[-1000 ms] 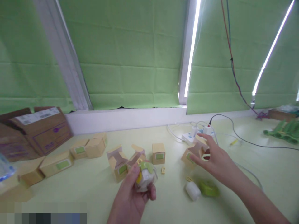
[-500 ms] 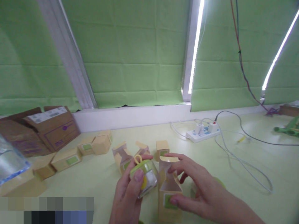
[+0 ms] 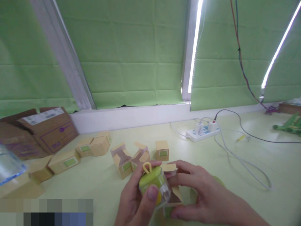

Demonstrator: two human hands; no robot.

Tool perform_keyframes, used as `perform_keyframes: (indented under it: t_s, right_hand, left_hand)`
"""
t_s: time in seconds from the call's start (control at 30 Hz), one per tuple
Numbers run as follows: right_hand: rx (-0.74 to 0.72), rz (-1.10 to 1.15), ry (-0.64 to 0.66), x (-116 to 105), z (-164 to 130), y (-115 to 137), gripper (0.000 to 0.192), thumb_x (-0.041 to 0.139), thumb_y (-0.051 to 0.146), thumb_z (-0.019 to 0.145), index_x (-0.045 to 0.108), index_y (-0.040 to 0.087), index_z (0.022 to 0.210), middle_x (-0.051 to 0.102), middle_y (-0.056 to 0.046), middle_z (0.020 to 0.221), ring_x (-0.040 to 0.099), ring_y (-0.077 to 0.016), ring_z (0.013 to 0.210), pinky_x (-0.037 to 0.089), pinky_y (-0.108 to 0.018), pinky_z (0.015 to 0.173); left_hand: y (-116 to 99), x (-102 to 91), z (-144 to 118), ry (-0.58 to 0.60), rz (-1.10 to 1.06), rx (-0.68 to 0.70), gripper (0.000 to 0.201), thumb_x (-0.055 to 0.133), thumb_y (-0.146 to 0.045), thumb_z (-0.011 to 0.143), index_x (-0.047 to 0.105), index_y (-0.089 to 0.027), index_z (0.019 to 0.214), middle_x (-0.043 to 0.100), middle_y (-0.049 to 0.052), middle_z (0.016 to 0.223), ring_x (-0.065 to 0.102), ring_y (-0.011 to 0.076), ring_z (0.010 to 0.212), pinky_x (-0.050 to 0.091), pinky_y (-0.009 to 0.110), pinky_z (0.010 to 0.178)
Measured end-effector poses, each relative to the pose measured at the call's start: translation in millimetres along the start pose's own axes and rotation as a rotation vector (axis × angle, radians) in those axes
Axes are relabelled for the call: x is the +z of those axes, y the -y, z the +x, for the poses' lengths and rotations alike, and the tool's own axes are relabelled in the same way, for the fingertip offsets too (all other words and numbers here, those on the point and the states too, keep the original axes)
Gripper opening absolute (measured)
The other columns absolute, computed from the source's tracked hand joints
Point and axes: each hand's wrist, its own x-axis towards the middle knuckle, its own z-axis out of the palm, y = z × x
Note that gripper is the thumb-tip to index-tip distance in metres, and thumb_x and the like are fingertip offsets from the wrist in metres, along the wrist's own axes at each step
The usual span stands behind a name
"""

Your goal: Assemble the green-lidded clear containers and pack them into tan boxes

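Observation:
My left hand (image 3: 136, 201) is closed around a small clear plastic container with a green lid (image 3: 152, 177) and a yellow loop on top. Its thumb presses on the front, beside a round yellow part. My right hand (image 3: 202, 194) grips an open small cardboard box (image 3: 176, 196), thumb at its labelled front and fingers by the raised flap. The container is held tilted just over the left side of this box and hides part of it. Partly behind my right hand lies a rounded green object (image 3: 218, 180), whose kind I cannot make out.
Beyond my hands stand two open small boxes (image 3: 122, 160) and a closed one (image 3: 162, 150). Several closed boxes (image 3: 64, 161) line the left, near a large brown carton (image 3: 56, 131). A power strip (image 3: 202, 133) with trailing cables lies at the back right.
My left hand has brought the container rightward, over the edge of the open box. My right hand's fingers have closed in on the box's flap. The camera view has shifted slightly.

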Motion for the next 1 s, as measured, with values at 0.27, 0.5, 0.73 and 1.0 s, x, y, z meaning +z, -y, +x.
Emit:
perform_keyframes:
  t_s: [0.27,0.5,0.73,1.0]
  right_hand:
    - [-0.014,0.033,-0.089,2.2,-1.8,-9.6,0.036,0.084,0.029,0.076,0.061,0.025,0.103,0.071,-0.002,0.112,0.068,-0.0177,0.098,0.054,-0.027,0.083]
    - [0.033,-0.017,-0.125,4.9,-3.8,-15.3,0.034,0.082,0.030,0.077,0.054,0.025,0.095,0.071,-0.004,0.112,0.069,-0.0208,0.099,0.053,-0.031,0.084]
    - [0.061,0.028,-0.113,4.9,-3.5,-15.8,0.036,0.084,0.027,0.076,0.053,0.025,0.093,0.070,-0.002,0.114,0.067,-0.0195,0.102,0.052,-0.030,0.087]
    - [0.095,0.035,-0.115,7.5,-5.3,-19.4,0.041,0.089,0.034,0.071,0.054,0.025,0.091,0.071,0.000,0.110,0.067,-0.0197,0.095,0.051,-0.030,0.084]
  left_hand:
    - [3.8,-12.8,10.5,-0.117,0.300,0.215,0.030,0.071,-0.048,0.080,0.077,-0.027,0.101,0.075,0.005,0.112,0.061,0.0323,0.118,0.048,0.033,0.095]
    - [-2.3,-13.4,13.6,0.100,0.642,0.449,0.029,0.076,-0.024,0.077,0.075,-0.031,0.105,0.072,0.005,0.103,0.063,0.0304,0.108,0.045,0.036,0.096]
    - [8.7,-23.9,17.7,0.161,0.553,0.479,0.030,0.078,-0.026,0.081,0.074,-0.035,0.109,0.074,0.002,0.112,0.060,0.0271,0.121,0.045,0.032,0.100]
    - [20.6,-28.5,24.4,0.242,0.604,0.556,0.040,0.078,-0.036,0.082,0.065,-0.040,0.120,0.073,-0.004,0.119,0.067,0.0195,0.110,0.050,0.026,0.095]
